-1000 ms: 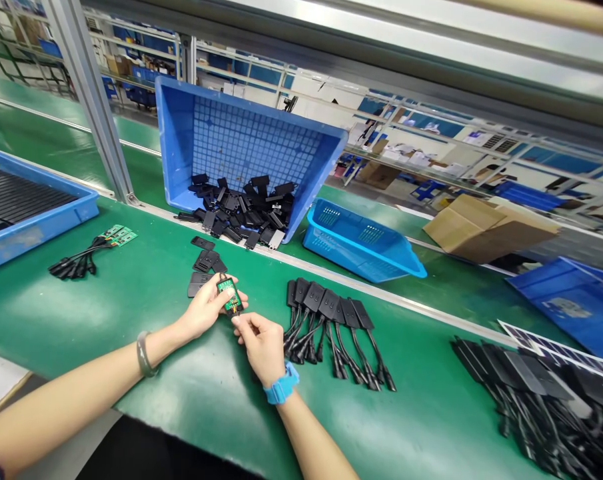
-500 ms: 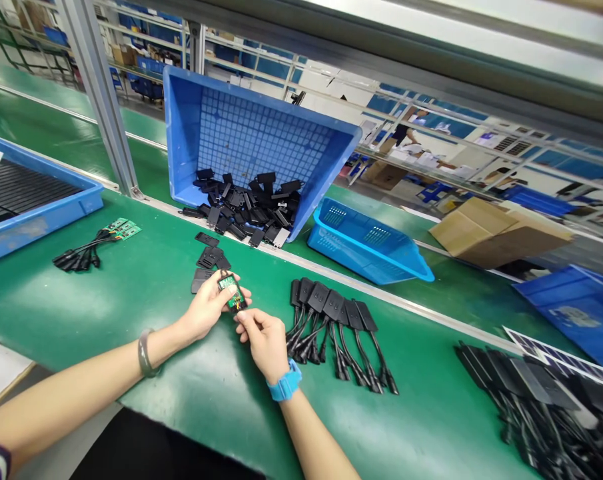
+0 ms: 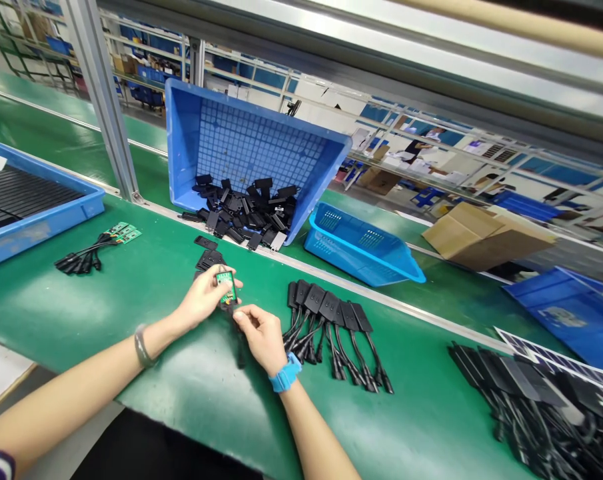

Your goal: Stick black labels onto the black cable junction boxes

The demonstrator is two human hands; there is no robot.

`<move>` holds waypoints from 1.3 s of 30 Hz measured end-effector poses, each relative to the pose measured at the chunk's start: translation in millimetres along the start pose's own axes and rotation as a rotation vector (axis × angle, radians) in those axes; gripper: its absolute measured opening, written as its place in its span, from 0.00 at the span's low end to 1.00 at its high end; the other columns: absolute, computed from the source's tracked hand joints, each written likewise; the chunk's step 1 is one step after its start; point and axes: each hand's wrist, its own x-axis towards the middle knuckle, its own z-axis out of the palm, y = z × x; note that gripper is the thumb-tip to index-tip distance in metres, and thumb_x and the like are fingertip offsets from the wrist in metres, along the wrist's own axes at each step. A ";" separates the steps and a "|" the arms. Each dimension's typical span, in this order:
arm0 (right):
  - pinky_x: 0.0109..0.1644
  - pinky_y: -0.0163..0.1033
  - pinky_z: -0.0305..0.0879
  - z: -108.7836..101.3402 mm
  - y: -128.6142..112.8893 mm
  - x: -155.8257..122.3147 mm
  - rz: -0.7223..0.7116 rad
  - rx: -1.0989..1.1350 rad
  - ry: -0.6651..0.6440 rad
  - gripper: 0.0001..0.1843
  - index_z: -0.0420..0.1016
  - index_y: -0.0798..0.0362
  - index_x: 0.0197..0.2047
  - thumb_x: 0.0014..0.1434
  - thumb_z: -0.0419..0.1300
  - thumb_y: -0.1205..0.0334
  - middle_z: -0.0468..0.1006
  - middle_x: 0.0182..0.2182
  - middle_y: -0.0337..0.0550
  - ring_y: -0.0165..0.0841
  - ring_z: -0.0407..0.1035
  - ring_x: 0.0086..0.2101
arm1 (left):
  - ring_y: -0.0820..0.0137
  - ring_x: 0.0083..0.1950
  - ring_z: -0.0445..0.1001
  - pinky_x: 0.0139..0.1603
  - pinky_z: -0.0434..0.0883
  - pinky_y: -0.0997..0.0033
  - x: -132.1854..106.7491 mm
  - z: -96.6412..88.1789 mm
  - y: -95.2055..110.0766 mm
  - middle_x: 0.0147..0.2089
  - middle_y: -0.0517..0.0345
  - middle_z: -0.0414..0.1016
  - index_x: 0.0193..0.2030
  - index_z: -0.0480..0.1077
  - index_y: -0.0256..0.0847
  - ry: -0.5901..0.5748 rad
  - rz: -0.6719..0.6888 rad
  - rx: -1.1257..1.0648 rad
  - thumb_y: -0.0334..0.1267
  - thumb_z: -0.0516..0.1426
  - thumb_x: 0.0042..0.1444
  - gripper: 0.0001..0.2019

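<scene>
My left hand [image 3: 204,298] pinches a small black housing with a green circuit board [image 3: 226,287] in it, just above the green table [image 3: 131,293]. Close below it, my right hand [image 3: 261,337] has its fingers closed on the black cable [image 3: 240,347] that hangs from that housing. A few loose black covers [image 3: 208,257] lie just beyond my left hand. To the right of my right hand lies a row of black housings with cables [image 3: 331,327].
A tilted blue crate [image 3: 251,143] spills black covers [image 3: 246,213] at the back. Beside it sits a blue basket [image 3: 361,243]. Bare boards with cables [image 3: 96,247] lie at the left near a blue tray [image 3: 41,213]. More black cabled parts [image 3: 536,400] pile at the right.
Both hands stayed together on the part. The board now stands more upright in my left hand, and the black cable now hangs down below my right hand.
</scene>
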 end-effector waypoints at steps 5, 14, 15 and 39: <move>0.31 0.35 0.65 0.0 -3.5 0.6 0.001 0.027 0.027 0.18 0.79 0.54 0.31 0.60 0.57 0.50 0.77 0.23 0.41 0.31 0.69 0.25 | 0.57 0.33 0.77 0.35 0.66 0.68 23.6 -55.2 12.1 0.26 0.55 0.75 0.30 0.64 0.44 0.102 -0.068 0.633 0.33 0.58 0.48 0.05; 0.44 0.41 0.69 2.9 19.3 8.4 -0.163 -0.391 0.148 0.15 0.77 0.54 0.48 0.65 0.52 0.58 0.77 0.39 0.49 0.37 0.71 0.37 | 0.64 0.24 0.74 0.27 0.65 0.72 18.4 -30.9 -19.9 0.23 0.59 0.75 0.38 0.72 0.43 -0.093 -0.084 0.351 0.41 0.62 0.51 0.09; 0.47 0.43 0.69 3.1 22.2 11.4 -0.175 -0.489 0.186 0.18 0.75 0.55 0.53 0.65 0.53 0.57 0.76 0.42 0.52 0.40 0.71 0.41 | 0.65 0.25 0.75 0.26 0.65 0.72 17.4 -26.1 -21.3 0.24 0.59 0.76 0.38 0.72 0.43 -0.129 -0.103 0.257 0.43 0.63 0.51 0.10; 0.29 0.34 0.66 -15.8 9.0 27.0 -0.048 0.236 0.375 0.13 0.69 0.52 0.40 0.56 0.60 0.53 0.72 0.28 0.38 0.30 0.70 0.28 | 0.71 0.34 0.79 0.37 0.76 0.72 6.1 -12.0 -28.4 0.45 0.47 0.79 0.49 0.71 0.35 -0.343 -0.318 -0.192 0.33 0.70 0.44 0.24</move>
